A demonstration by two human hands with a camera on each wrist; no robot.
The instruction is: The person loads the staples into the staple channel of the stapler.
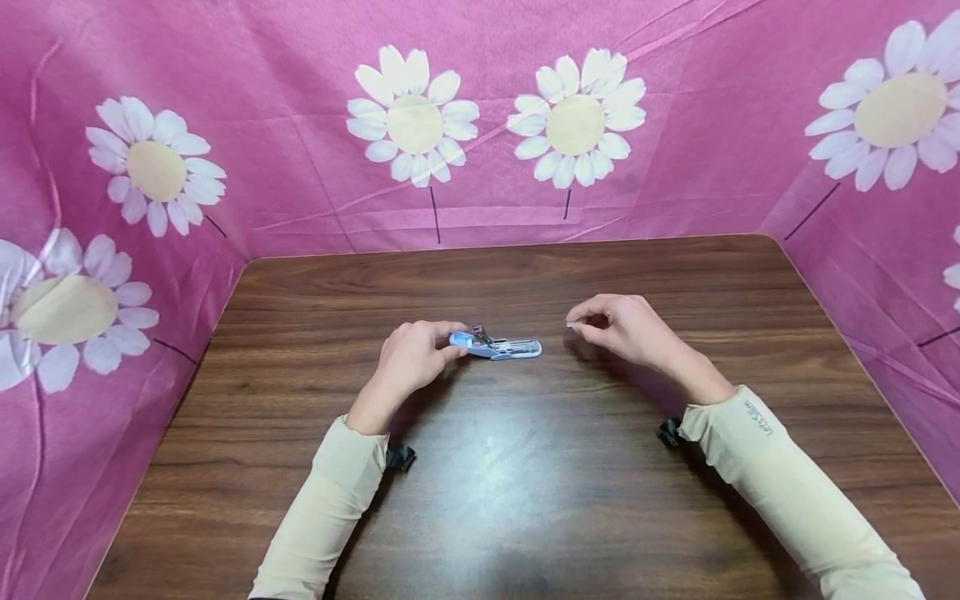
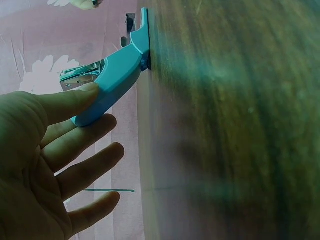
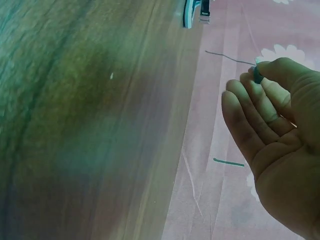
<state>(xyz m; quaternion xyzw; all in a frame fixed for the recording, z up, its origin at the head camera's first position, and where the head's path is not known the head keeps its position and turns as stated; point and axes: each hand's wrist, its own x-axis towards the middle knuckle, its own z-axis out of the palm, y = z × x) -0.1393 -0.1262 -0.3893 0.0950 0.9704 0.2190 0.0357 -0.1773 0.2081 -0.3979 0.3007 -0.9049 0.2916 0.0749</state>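
A light blue stapler (image 1: 517, 349) lies opened out near the middle of the table, its metal magazine exposed. My left hand (image 1: 411, 357) pinches the stapler's raised cover end between thumb and fingers; the other fingers spread free in the left wrist view, where the stapler (image 2: 117, 70) tilts up from the tabletop. To the right of it, my right hand (image 1: 626, 329) is held apart from the stapler. Its thumb and index finger pinch a tiny strip of staples (image 1: 572, 324), which looks dark in the right wrist view, mostly covered by the fingertips.
The brown wood-grain table (image 1: 480, 500) spreads beneath both hands. A pink cloth (image 1: 300, 167) printed with white daisies hangs along the back and both sides of the table. A small pale speck (image 3: 111, 76) shows on the tabletop in the right wrist view.
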